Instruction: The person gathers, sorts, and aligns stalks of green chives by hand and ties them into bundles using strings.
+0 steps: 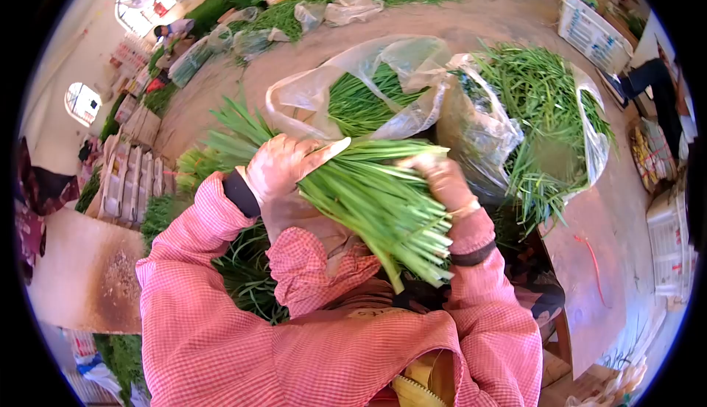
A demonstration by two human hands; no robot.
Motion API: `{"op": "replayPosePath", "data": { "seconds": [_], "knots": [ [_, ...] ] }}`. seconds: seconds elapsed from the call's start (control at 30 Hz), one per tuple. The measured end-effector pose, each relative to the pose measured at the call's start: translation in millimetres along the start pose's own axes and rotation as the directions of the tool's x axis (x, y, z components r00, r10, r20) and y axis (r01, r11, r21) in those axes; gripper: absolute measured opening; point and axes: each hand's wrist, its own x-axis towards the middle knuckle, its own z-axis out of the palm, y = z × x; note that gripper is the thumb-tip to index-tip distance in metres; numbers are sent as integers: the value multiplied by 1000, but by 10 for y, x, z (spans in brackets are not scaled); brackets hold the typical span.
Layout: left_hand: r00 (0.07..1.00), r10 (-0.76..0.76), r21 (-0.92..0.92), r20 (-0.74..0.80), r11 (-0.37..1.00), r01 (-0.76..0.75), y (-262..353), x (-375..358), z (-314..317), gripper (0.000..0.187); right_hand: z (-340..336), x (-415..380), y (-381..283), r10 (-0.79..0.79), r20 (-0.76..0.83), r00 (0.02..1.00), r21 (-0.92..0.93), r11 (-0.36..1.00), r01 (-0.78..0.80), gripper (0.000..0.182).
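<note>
Left hand [283, 164] first: it is closed around a thick bunch of long green stalks [368, 193] at the middle of the frame, its thumb laid across the top. From where I stand, the right hand [442, 179] is against the bunch's right side, just right of centre; it is blurred, and I cannot tell how tightly its fingers close. Leafy tips fan toward the upper left, while the pale ends [438, 260] point to the lower right, slightly uneven.

To my eye, this is a moment of holding and adjusting the bunch between both hands. Handling it cleanly calls for a steady left grip and even contact from the right, so that outer stalks do not splay or slip out.

Just beyond the bunch, above centre, a clear plastic bag [412, 57] gapes around more greens. Beside it, toward the upper right, a second bag [479, 131] bears a loose heap of leaves [530, 83], some spilling over its lower edge. A red strip [593, 271] lies on a board [582, 318] at the lower right.
</note>
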Motion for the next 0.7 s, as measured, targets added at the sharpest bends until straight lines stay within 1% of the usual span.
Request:
{"op": "replayPosePath", "data": {
  "seconds": [0.03,0.07,0.1,0.13,0.17,0.2,0.23,0.27,0.3,0.33,0.37,0.4,0.43,0.47,0.5,0.53,0.57,0.6,0.63,0.7],
  "knots": [
    [1000,-19,6,11,1000,19,-39,-40,-13,64,86,-44,92,398,-98,912,769,613,-184,29],
    [994,-65,-274,83,958,86,-59,-77,-36,64,70,-116,46,448,-183,875,874,482,-64,23],
    [984,-84,-529,158,834,156,-63,-105,-68,65,-68,-194,366,339,-179,924,886,464,1,24],
    [956,-88,-617,280,746,250,-73,-132,-140,67,-163,-255,585,295,-237,926,893,441,88,26],
    [957,-86,-618,278,746,247,-88,-149,-170,67,-241,-341,425,327,-356,875,848,506,156,26],
    [936,-55,-638,347,717,279,-105,-163,-189,66,-418,-434,374,200,-297,934,790,601,123,27],
    [909,-20,-655,416,687,315,-123,-190,-192,66,-567,-514,309,81,-215,973,718,688,101,31],
    [915,10,-640,402,718,273,-160,-247,-50,83,-512,-506,-40,17,-124,992,513,857,49,37],
    [914,19,-647,405,713,272,-141,-220,-43,83,-392,-461,-372,-13,-18,1000,268,963,17,45],
    [892,72,-675,445,681,282,-114,-171,-49,82,-350,-354,-458,-20,247,969,119,993,-10,57],
    [869,126,-700,479,652,291,-101,-129,-53,81,-184,-222,-380,-181,355,917,49,983,175,54],
    [839,178,-742,514,584,330,-106,-155,62,83,-99,-237,-354,-108,334,936,223,974,33,48],
    [841,182,-743,510,587,323,-118,-214,141,83,-70,-197,-222,-55,241,969,424,904,-54,39],
    [842,271,-856,466,379,352,-97,-289,171,84,-40,-160,-92,-1,145,989,616,782,-89,31],
    [846,345,-914,407,147,379,-59,-343,151,84,-16,-67,6,82,-24,996,799,600,-31,22],
    [797,360,-874,486,175,454,-38,-412,109,75,-144,-116,59,256,-87,963,888,458,-41,16],
    [791,360,-868,495,169,467,33,-521,145,75,-286,-150,196,193,-73,979,945,326,6,19],
    [816,321,-851,480,-56,523,108,-647,251,76,-376,-206,181,257,-108,960,945,328,19,23],
    [836,279,-794,473,-276,541,185,-782,381,78,-481,-260,218,310,-164,937,957,281,74,24],
    [756,358,-614,548,-441,655,367,-918,438,85,-665,-422,404,402,-401,823,867,456,200,28]
  ]
}}
